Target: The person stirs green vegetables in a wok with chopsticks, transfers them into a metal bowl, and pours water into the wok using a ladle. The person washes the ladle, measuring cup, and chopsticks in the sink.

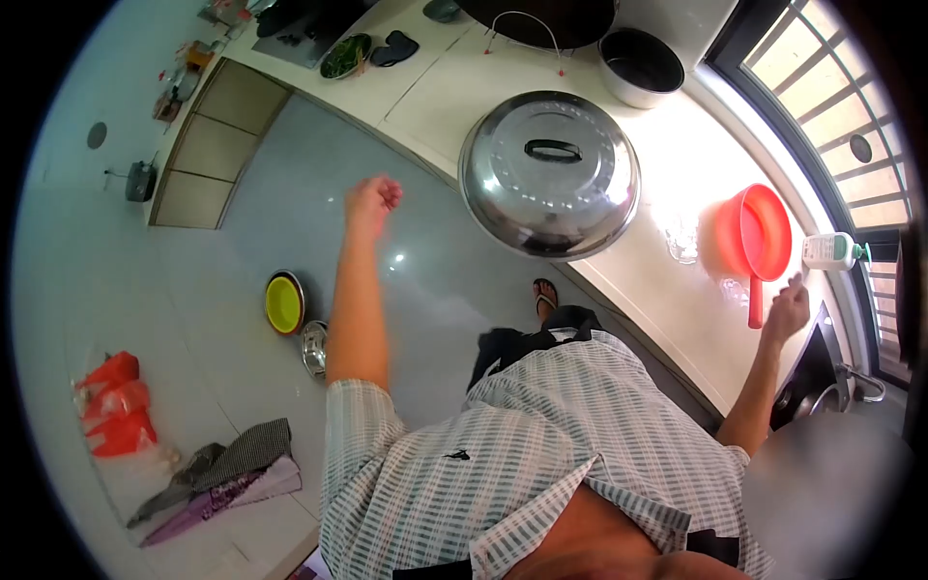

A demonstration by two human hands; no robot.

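My left hand (374,205) hangs over the grey floor, its fingers curled in and nothing seen in them. On the right, my right hand (790,311) is over the counter with its fingers partly stretched out, holding nothing that I can see. Just left of it lies a red plastic dipper (766,232), its handle pointing towards me; hand and handle look apart. A white bottle with a green pump top (828,251) stands beyond my right hand by the window. The large domed steel lid (551,188) with a black handle sits at the counter's front edge, between my hands.
A dark pot (641,68) and a black wok (541,21) stand at the back of the counter (435,97). A plate of greens (345,56) is farther left. Near the right edge is a sink tap (863,382). A yellow basin (284,304) and a steel bowl (315,348) rest on the floor.
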